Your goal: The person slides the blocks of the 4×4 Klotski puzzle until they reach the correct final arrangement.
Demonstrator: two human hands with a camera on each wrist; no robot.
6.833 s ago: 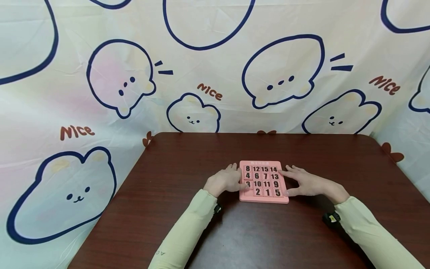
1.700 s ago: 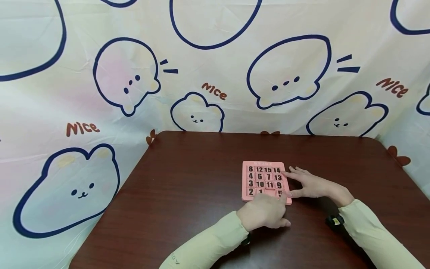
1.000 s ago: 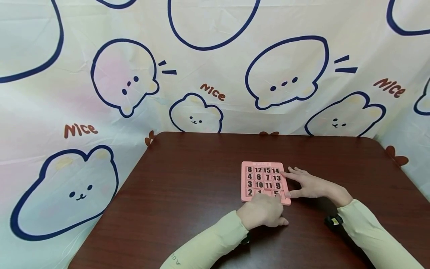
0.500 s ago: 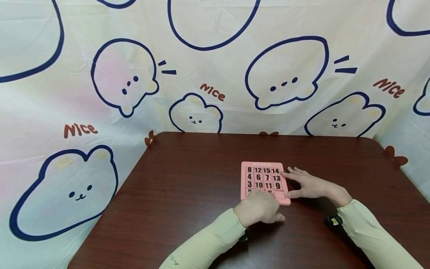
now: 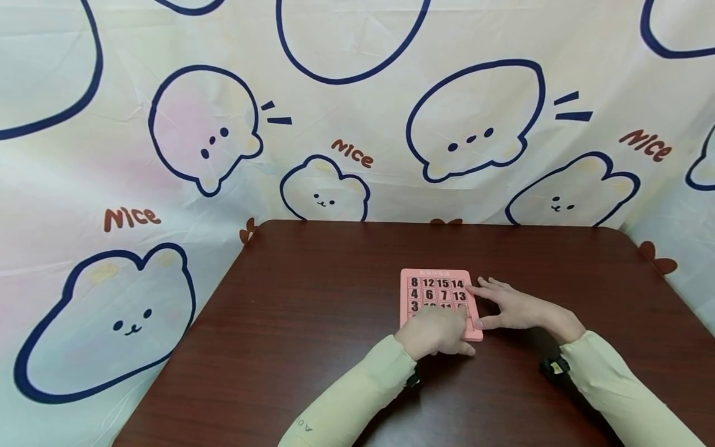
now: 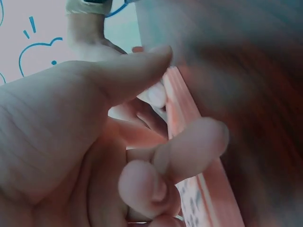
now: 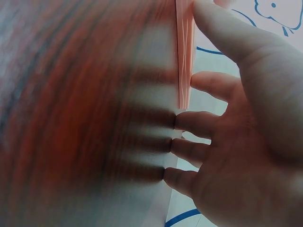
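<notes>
A pink sliding number puzzle (image 5: 436, 273) lies flat on the dark brown table. My left hand (image 5: 432, 330) reaches over its near part, index finger extended with its tip on the right-hand column, around the 9 tile. Beneath that hand the bottom row and part of the third row are hidden. In the left wrist view, the left hand's other fingers (image 6: 194, 146) are bent near the puzzle's side (image 6: 220, 189). My right hand (image 5: 516, 308) is spread at the right edge, thumb and index finger touching the frame; other fingertips (image 7: 182, 122) rest on the table.
The wooden table (image 5: 313, 292) extends around the puzzle on all sides. Behind it hangs a pale cloth (image 5: 346, 112) with blue cartoon outlines. Both forearms wear light green sleeves (image 5: 357, 391) and dark wrist devices (image 5: 554, 366).
The left hand came from the left side to the near edge; the 2, 1 and 5 tiles slid left in turn. Now its finger is farther up, at the 9. The right hand stayed.
</notes>
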